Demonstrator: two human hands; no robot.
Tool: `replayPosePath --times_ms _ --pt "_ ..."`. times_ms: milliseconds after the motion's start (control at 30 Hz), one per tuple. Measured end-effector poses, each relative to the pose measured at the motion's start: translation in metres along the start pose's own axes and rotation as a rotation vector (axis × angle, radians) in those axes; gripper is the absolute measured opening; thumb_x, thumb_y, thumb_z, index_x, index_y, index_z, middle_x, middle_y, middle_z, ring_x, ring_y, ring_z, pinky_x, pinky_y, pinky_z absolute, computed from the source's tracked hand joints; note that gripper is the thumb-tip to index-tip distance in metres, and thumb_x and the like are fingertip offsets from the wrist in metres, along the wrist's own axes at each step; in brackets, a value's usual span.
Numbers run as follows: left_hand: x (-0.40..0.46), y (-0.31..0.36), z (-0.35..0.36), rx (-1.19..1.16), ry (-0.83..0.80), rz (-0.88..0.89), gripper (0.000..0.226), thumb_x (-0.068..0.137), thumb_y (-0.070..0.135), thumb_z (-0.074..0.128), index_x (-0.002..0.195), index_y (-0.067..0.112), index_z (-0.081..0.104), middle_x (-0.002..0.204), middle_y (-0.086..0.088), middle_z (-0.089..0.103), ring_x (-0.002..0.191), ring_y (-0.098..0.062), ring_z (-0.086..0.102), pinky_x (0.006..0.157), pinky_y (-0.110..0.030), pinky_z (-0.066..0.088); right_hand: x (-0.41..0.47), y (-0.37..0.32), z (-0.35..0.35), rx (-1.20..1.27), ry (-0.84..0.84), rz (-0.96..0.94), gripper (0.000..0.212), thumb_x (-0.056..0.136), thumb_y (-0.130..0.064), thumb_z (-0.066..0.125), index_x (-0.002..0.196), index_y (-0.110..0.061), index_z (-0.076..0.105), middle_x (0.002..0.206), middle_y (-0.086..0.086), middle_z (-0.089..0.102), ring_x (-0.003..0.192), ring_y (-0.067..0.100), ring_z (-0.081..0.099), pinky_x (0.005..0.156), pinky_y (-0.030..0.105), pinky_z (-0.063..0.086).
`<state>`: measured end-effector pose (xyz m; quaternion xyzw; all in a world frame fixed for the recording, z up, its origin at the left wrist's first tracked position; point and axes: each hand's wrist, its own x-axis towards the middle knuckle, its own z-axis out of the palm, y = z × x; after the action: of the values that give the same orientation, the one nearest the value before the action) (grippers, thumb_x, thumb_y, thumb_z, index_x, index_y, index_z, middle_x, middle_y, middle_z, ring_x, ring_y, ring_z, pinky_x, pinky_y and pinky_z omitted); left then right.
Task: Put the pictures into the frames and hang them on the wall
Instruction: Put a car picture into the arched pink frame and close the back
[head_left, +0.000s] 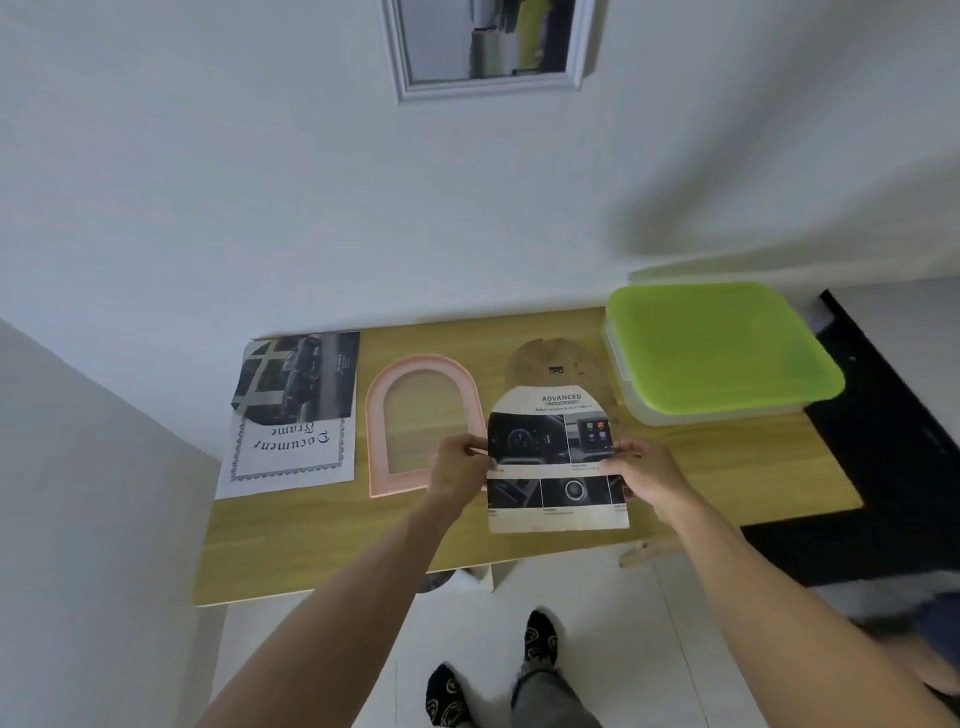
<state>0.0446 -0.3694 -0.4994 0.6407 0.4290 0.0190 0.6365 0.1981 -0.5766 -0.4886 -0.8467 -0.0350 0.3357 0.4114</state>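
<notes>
Counter (727, 467) looks like smooth light wood, satin-ish. The arched cutout (556, 462) is printed paper, slightly glossy. Arch frame (377, 415) at 9 o'clock from it: matt pink plastic. Box lid (722, 348) at 1 o'clock: shiny lime plastic. Backing board (556, 364) looks like rough brown fibreboard.

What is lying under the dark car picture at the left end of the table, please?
A white sheet printed "Document Frame" lies under the car picture. Its lower half shows, with a decorative border; the upper part is covered, so anything printed there cannot be seen.
</notes>
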Motion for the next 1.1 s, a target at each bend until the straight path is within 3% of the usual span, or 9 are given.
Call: replayPosePath --times_ms 100,233,400,633,733,833,1000,1100 --pt "-0.004 0.001 0.041 0.048 -0.057 -0.022 0.014 0.082 -0.005 0.059 0.087 0.006 0.067 0.092 -0.013 0.070 0.083 -0.029 0.070 0.068 -0.039 0.061 0.000 0.029 -0.033 -0.065 0.038 0.051 0.017 0.077 -0.008 0.073 0.091 -0.015 0.069 0.090 0.002 0.075 0.085 0.023 0.071 0.086 0.040 0.055" --pt "-0.003 0.003 0.099 0.105 -0.115 -0.037 0.020 0.079 -0.005 0.058 0.078 0.012 0.069 0.091 -0.011 0.071 0.082 -0.029 0.071 0.068 -0.043 0.062 0.003 0.063 -0.076 -0.146 0.081 0.107 0.016 0.079 -0.010 0.073 0.092 -0.015 0.066 0.093 0.002 0.073 0.084 0.020 0.067 0.066 0.028 0.046" --pt "-0.002 0.006 0.168 0.180 -0.164 -0.071 0.020 0.078 -0.010 0.061 0.075 0.009 0.067 0.089 -0.015 0.071 0.074 -0.030 0.072 0.061 -0.039 0.062 0.021 0.098 -0.128 -0.280 0.077 0.122 0.017 0.081 -0.014 0.070 0.097 -0.016 0.064 0.093 0.001 0.069 0.079 0.016 0.061 0.061 0.027 0.041" --pt "0.008 -0.010 0.243 0.239 -0.041 -0.095 0.018 0.076 -0.009 0.064 0.086 0.005 0.064 0.091 -0.017 0.069 0.073 -0.032 0.071 0.058 -0.046 0.061 0.056 0.128 -0.172 -0.417 0.089 0.062 0.031 0.089 -0.012 0.065 0.118 -0.011 0.059 0.097 0.002 0.063 0.076 0.015 0.059 0.058 0.025 0.043" --pt "0.008 -0.010 0.256 0.404 -0.019 -0.015 0.020 0.078 -0.001 0.062 0.098 0.005 0.062 0.093 -0.014 0.068 0.079 -0.029 0.068 0.067 -0.045 0.060 0.065 0.131 -0.175 -0.502 0.121 0.004 0.034 0.090 -0.012 0.064 0.123 -0.009 0.056 0.104 0.005 0.062 0.083 0.020 0.060 0.067 0.033 0.052" --pt "0.000 -0.005 0.261 0.638 -0.013 0.114 0.041 0.082 0.011 0.065 0.120 0.008 0.053 0.115 -0.011 0.059 0.098 -0.029 0.059 0.080 -0.044 0.055 0.067 0.134 -0.174 -0.614 0.171 -0.036 0.046 0.091 -0.020 0.065 0.134 -0.013 0.049 0.124 0.013 0.053 0.107 0.030 0.058 0.082 0.042 0.054" --pt "-0.009 -0.005 0.269 1.014 -0.092 0.429 0.064 0.083 0.032 0.072 0.137 0.014 0.043 0.134 -0.007 0.044 0.122 -0.027 0.044 0.090 -0.044 0.051 0.068 0.135 -0.166 -0.859 0.134 -0.331 0.050 0.094 -0.032 0.064 0.140 -0.021 0.050 0.136 0.013 0.046 0.120 0.031 0.051 0.079 0.040 0.054" --pt "-0.006 -0.007 0.275 1.112 -0.199 0.450 0.064 0.084 0.031 0.071 0.140 0.012 0.045 0.137 -0.008 0.043 0.128 -0.028 0.040 0.095 -0.045 0.049 0.073 0.139 -0.164 -0.924 0.092 -0.356 0.046 0.093 -0.033 0.064 0.137 -0.022 0.056 0.138 0.012 0.048 0.122 0.032 0.050 0.085 0.042 0.052"
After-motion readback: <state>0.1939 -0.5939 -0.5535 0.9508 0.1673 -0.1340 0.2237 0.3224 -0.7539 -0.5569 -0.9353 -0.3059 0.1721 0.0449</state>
